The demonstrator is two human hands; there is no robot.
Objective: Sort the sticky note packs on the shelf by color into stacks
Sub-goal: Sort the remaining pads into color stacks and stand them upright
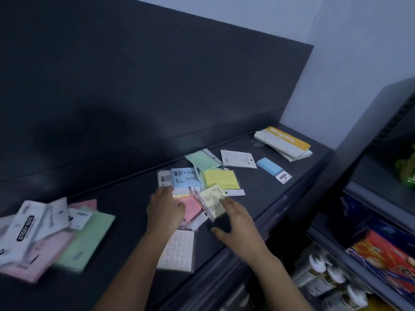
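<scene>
Sticky note packs lie scattered on the dark shelf point(125, 212). My left hand point(165, 208) rests on a pink pack point(193, 208), its fingertips at the edge of a blue pack point(185, 177). My right hand point(235, 221) lays its fingers on the right edge of a pale yellow pack point(212, 199), while the thumb is spread apart below it. A bright yellow pack point(221, 178), a green pack point(203, 161), a white-backed pack point(238, 158) and a light blue pack point(269, 166) lie behind. A white pack point(179, 250) lies under my left forearm.
At the left sits a blurred pile of pink, green and white-labelled packs point(51, 234). A stack of white and orange booklets point(284, 143) lies at the shelf's back right. Lower shelves to the right hold bottles point(323, 279) and a red box point(386, 259).
</scene>
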